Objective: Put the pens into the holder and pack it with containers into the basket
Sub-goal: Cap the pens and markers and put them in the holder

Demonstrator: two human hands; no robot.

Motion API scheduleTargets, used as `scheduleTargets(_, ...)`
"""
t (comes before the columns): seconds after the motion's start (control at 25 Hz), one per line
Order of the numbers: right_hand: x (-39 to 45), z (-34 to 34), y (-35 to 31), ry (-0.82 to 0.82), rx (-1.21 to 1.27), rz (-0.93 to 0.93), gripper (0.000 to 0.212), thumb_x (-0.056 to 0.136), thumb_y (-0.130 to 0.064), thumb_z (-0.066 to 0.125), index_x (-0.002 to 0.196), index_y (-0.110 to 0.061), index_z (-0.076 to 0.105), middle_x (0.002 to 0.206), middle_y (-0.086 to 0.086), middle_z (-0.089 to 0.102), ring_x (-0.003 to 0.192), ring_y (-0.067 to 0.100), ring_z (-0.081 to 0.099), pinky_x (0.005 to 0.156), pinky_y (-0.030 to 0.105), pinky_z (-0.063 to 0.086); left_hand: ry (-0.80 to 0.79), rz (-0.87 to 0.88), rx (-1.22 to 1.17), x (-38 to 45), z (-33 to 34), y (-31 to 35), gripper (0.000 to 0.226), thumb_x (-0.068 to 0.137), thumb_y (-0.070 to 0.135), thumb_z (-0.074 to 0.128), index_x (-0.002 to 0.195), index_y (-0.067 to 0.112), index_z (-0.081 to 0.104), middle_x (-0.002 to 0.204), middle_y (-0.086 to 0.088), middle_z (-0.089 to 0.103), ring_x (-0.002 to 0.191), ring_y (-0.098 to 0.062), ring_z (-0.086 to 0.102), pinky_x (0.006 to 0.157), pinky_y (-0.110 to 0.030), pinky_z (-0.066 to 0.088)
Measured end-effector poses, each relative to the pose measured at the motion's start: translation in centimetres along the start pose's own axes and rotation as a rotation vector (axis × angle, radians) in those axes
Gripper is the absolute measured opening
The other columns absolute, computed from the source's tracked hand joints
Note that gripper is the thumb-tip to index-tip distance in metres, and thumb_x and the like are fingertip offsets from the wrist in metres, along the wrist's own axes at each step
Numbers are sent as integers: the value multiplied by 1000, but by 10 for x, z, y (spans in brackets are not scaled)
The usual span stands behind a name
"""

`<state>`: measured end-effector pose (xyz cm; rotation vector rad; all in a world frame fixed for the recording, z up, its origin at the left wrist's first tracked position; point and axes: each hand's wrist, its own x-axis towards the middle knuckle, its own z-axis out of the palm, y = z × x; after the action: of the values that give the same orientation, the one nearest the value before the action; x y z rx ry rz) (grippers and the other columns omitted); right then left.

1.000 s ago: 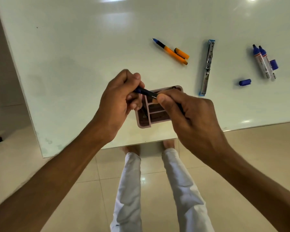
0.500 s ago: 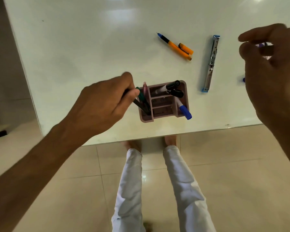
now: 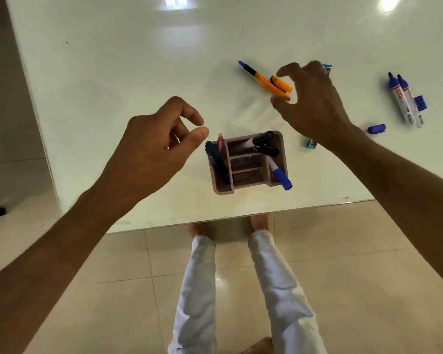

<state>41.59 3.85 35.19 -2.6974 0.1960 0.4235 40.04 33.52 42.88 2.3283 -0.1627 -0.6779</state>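
A: Looking down on a white table (image 3: 113,72). Pink pen holder (image 3: 248,186) stands centre frame, near the table's near edge. Contents?

B: Left compartment: dark pens (image 3: 216,159), leaning, with a pink pen (image 3: 221,141) beside them. Upper right compartment: two black-capped markers (image 3: 262,141). A blue-capped marker (image 3: 281,176) leans out over the lower right corner.

A: Left hand (image 3: 154,149)?

B: Just left of the holder, above the table. Thumb and forefinger curled toward each other with a gap between, nothing in them.

A: Right hand (image 3: 315,106)?

B: Upper right of centre, fingers spread and curved around the tail end of the orange pen (image 3: 265,80). Contact unclear; pen lies flat on the table, blue tip toward upper left.

A: Other loose items?

B: Two blue markers (image 3: 404,98) side by side at the far right, uncapped, one blue cap beside them, and another blue cap (image 3: 376,129) lower down. A blue stapler (image 3: 311,143) mostly hidden behind the right wrist; only its ends show.

A: Below the table?

B: Tiled floor (image 3: 356,290), white trousers (image 3: 197,290), bare feet.
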Motion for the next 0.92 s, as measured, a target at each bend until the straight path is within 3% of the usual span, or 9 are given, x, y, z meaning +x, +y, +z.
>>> scheduleTargets(0.12, 24, 19, 2, -54, -174, -52, 47, 100, -30, 62, 143, -16, 52, 130, 21, 50, 112, 38, 55, 78, 42, 50, 79, -34, -98, 1, -10, -4, 15, 103, 47, 63, 110, 34, 65, 76, 10, 73, 72, -6, 69, 66, -13, 50)
scheduleTargets(0.2, 31, 25, 1, -41, -244, -74, 34, 101, -19, 58, 132, -5, 56, 120, 24, 55, 104, 41, 59, 73, 42, 47, 108, -61, -160, 4, -14, -9, 12, 103, 43, 63, 108, 33, 67, 75, 12, 73, 68, -6, 69, 66, -12, 51)
scheduleTargets(0.36, 29, 35, 1, -67, -321, -103, 25, 96, -8, 57, 117, 4, 52, 108, 28, 57, 85, 45, 59, 62, 42, 41, 96, -264, -706, 7, -21, -14, 14, 106, 24, 60, 104, 21, 73, 73, 5, 65, 67, -15, 62, 71, -27, 55)
scheduleTargets(0.52, 29, 26, 18, -95, -303, -165, 16, 101, -3, 49, 107, 10, 54, 98, 35, 56, 78, 50, 58, 59, 47, 44, 67, -341, -937, 8, -22, -15, 18, 108, 24, 57, 104, 19, 74, 76, 3, 64, 73, -15, 64, 75, -28, 56)
scheduleTargets(0.6, 32, 16, 23, -117, -126, -15, 19, 103, -4, 43, 102, 8, 57, 91, 27, 61, 81, 45, 62, 68, 46, 52, 74, -411, -1066, 8, -19, -11, 19, 108, 27, 57, 105, 17, 73, 76, 5, 65, 72, -13, 65, 75, -26, 57)
scheduleTargets(0.72, 26, -2, 12, -201, 430, 412, 27, 103, -10, 39, 102, -10, 66, 82, 4, 64, 73, 21, 61, 64, 28, 52, 71, -418, -1098, 7, -15, -5, 18, 108, 25, 57, 105, 17, 73, 77, 5, 66, 74, -13, 67, 77, -27, 58)
scheduleTargets(0.8, 16, -16, -6, -178, 739, 449, 30, 105, -8, 40, 97, -13, 68, 80, 5, 64, 72, 17, 62, 64, 26, 53, 59, -383, -1058, 6, -11, -1, 14, 106, 21, 61, 104, 16, 73, 80, 4, 69, 77, -14, 70, 80, -27, 59)
scheduleTargets(0.92, -8, -36, -41, -175, 1062, 338, 31, 106, 1, 41, 96, -10, 69, 79, 7, 65, 66, 13, 65, 61, 25, 54, 8, -300, -916, 5, -6, 11, 5, 102, 17, 69, 104, 17, 73, 90, 2, 75, 84, -16, 75, 85, -29, 60)
